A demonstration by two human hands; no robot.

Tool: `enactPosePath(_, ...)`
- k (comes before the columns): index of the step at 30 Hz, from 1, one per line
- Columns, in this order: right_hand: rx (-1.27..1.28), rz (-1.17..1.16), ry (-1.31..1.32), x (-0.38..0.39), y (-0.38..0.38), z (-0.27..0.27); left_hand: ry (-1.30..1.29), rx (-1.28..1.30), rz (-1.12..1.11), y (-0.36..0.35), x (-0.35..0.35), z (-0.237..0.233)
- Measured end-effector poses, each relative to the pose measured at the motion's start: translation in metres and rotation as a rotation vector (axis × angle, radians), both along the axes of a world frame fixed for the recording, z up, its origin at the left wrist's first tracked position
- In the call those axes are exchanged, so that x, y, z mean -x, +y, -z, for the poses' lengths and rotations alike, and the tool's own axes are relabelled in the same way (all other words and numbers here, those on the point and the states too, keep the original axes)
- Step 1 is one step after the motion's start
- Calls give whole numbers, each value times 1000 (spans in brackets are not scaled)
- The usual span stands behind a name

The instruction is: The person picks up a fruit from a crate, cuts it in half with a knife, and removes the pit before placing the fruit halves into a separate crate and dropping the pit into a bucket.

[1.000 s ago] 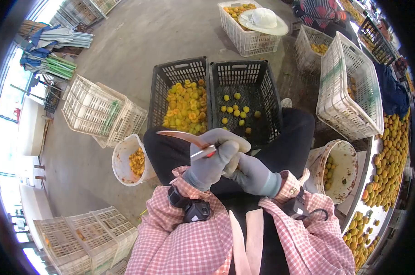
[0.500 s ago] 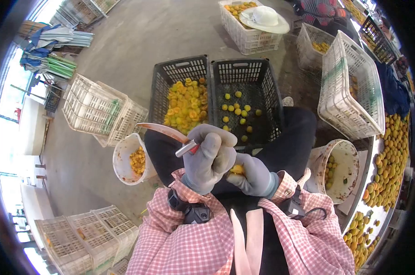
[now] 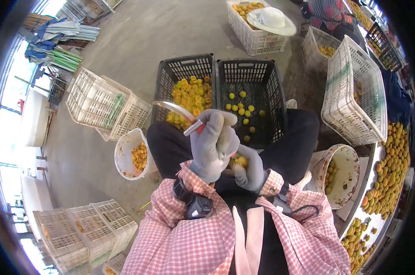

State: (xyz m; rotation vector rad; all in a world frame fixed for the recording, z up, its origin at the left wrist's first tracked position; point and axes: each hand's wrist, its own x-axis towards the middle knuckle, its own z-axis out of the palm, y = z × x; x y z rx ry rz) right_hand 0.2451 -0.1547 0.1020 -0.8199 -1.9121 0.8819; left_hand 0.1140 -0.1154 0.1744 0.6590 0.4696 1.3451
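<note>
My left hand point(image 3: 212, 144), in a grey glove, is closed round the handle of a curved knife point(image 3: 174, 108), whose blade points up and left. Close beside it, my right hand point(image 3: 249, 168), also gloved, grips a yellow fruit point(image 3: 240, 161) between its fingers. Beyond both hands stand two black crates: the left one point(image 3: 160, 87) holds many cut yellow fruit point(image 3: 189, 96), the right one point(image 3: 273, 87) several whole yellow-green fruit point(image 3: 241, 111).
A white bucket point(image 3: 121, 158) with orange pieces stands at left, another point(image 3: 349, 176) with fruit at right. White crates point(image 3: 90, 98) point(image 3: 354, 101) flank the black ones. Fruit covers a table point(image 3: 370, 183) at far right. Another person point(image 3: 325, 13) sits at the upper right.
The view has shifted slightly. My left hand and the knife have moved a little up, and the blade is tilted differently. The fruit in my right hand shows more.
</note>
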Motion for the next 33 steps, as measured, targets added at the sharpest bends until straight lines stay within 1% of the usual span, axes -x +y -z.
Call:
enactPosePath(2,552,133,428,12,-6,1,108,35,-87,12,-3,3)
enactPosePath(3,552,132,428,9,-4,-3,109,35,-89,11,-4,4)
enactPosePath(5,1035,-215,758,-7,2,-16,241,-12,-67,13,-8,4)
enactPosePath(6,1065,-344,857,-11,5,-13,235,-14,-62,13,-11,5)
enactPosePath(7,1067,-333,859,-11,0,-12,290,-64,-65,9,-15,7)
enactPosePath(9,1006,44,834,0,-9,-15,400,-172,-74,5,-20,9)
enactPosePath(10,930,157,777,5,-8,-7,373,-188,-82,4,-21,9)
enactPosePath(11,928,158,776,10,-5,4,371,-190,-82,1,-22,8)
enactPosePath(13,422,383,491,19,1,17,399,-127,-143,-4,-25,6)
enactPosePath(14,424,382,492,20,1,19,431,-149,-205,-4,-27,5)
enactPosePath(15,487,426,529,22,6,13,432,-150,-209,-2,-27,5)
enactPosePath(16,551,472,566,23,10,6,371,-107,-252,0,-27,6)
enactPosePath(17,546,468,567,25,14,1,309,-68,-296,3,-26,5)
enactPosePath(18,410,500,518,26,18,-3,281,-95,-353,5,-26,3)
enactPosePath(19,274,529,468,27,22,-8,279,-99,-358,8,-26,0)
enactPosePath(20,188,507,446,27,25,-12,234,-113,-377,10,-25,-5)
enactPosePath(22,197,528,442,27,36,-34,161,-109,-425,15,-27,-17)
enactPosePath(23,212,559,443,30,39,-40,161,-111,-426,20,-27,-17)
enactPosePath(25,192,576,425,38,46,-30,157,-104,-380,28,-24,-17)
enactPosePath(27,479,416,600,35,50,-31,169,-80,-397,29,-24,-19)
enactPosePath(28,241,462,310,32,49,-28,143,-77,-387,28,-21,-14)
enactPosePath(29,247,463,309,33,46,-28,114,-66,-372,26,-20,-11)
enactPosePath(30,164,519,367,33,43,-29,111,-60,-372,27,-20,-11)
enactPosePath(31,79,571,425,34,40,-30,31,-48,-291,28,-18,-12)
enactPosePath(32,125,564,457,33,37,-24,-47,-40,-217,29,-15,-13)
enactPosePath(33,129,561,456,33,36,-20,-47,-37,-221,27,-11,-15)
